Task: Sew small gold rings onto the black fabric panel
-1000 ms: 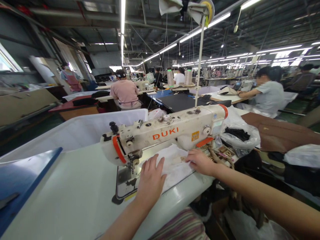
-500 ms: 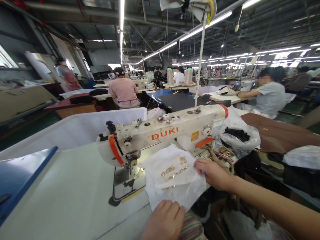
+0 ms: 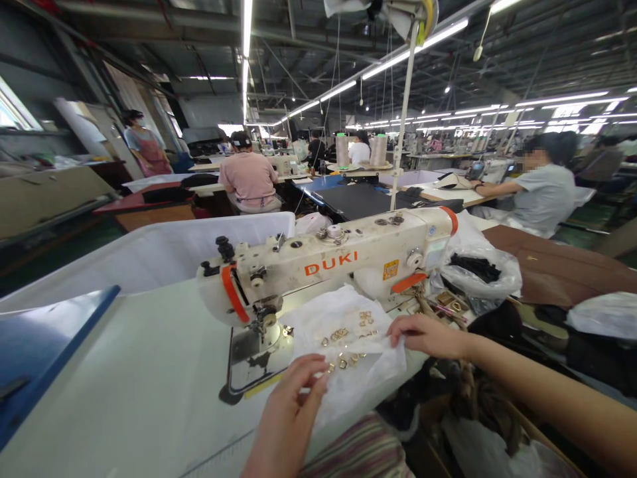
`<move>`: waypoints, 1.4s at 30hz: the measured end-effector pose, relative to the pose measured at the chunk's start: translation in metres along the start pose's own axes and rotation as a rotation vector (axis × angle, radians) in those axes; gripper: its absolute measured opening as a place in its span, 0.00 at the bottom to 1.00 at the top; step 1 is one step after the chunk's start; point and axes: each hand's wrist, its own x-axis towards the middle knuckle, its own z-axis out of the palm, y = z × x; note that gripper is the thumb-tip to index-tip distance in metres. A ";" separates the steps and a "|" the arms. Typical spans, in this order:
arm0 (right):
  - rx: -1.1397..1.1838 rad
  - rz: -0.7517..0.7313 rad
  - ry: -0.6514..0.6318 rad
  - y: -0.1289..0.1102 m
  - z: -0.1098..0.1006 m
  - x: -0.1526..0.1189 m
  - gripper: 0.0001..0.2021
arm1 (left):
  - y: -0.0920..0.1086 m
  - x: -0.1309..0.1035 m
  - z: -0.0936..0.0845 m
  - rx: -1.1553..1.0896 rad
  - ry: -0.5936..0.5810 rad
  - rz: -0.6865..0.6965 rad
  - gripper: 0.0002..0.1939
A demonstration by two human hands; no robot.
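Observation:
A thin white sheet (image 3: 381,372) lies rumpled on the table in front of the sewing machine (image 3: 328,262). On it are several small gold-coloured metal rings (image 3: 343,362), some in a row close to my left fingertips. My left hand (image 3: 291,411) is at the sheet's left side, thumb and fingers drawn together at its edge beside a ring; the exact contact is hard to see. On the opposite side, my right hand (image 3: 423,335) pinches the sheet's right edge, and a crease runs leftward from its fingertips.
Right of the machine are a plastic bag of black pieces (image 3: 472,269), small metal parts (image 3: 455,305) and brown material (image 3: 552,265). A blue board (image 3: 54,345) lies left, a white bin (image 3: 149,252) behind. Co-workers sit farther off, one in pink (image 3: 249,176).
My left hand has moved up and left from the sheet's near edge, its fingers now extended toward the rings. The sheet's near part has shifted and creased. My right hand stays at the right edge.

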 end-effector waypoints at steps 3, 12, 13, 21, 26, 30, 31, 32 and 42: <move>0.167 0.057 -0.005 -0.001 -0.004 0.004 0.11 | -0.015 0.005 0.002 0.056 0.057 -0.057 0.19; -0.230 0.013 0.137 0.001 0.025 0.011 0.23 | -0.020 -0.010 0.007 0.502 -0.197 0.173 0.19; -0.310 -0.013 0.160 0.002 0.029 0.013 0.21 | -0.021 -0.010 0.005 0.536 -0.181 0.206 0.18; -0.500 -0.149 0.340 -0.009 0.027 0.035 0.08 | -0.031 -0.010 0.002 0.690 -0.135 0.180 0.16; -0.511 -0.342 0.447 -0.033 0.018 0.041 0.08 | -0.032 -0.012 0.005 0.644 -0.110 0.154 0.17; -0.496 -0.401 0.512 -0.045 0.017 0.046 0.08 | -0.037 -0.011 0.006 0.593 -0.055 0.172 0.16; -0.492 -0.420 0.527 -0.047 0.017 0.047 0.08 | -0.038 -0.011 0.006 0.580 -0.039 0.179 0.15; -0.487 -0.439 0.542 -0.049 0.018 0.049 0.08 | -0.039 -0.010 0.006 0.568 -0.026 0.185 0.15; -0.405 -0.434 0.687 -0.062 0.011 0.056 0.11 | -0.045 -0.006 0.007 0.452 0.084 0.111 0.15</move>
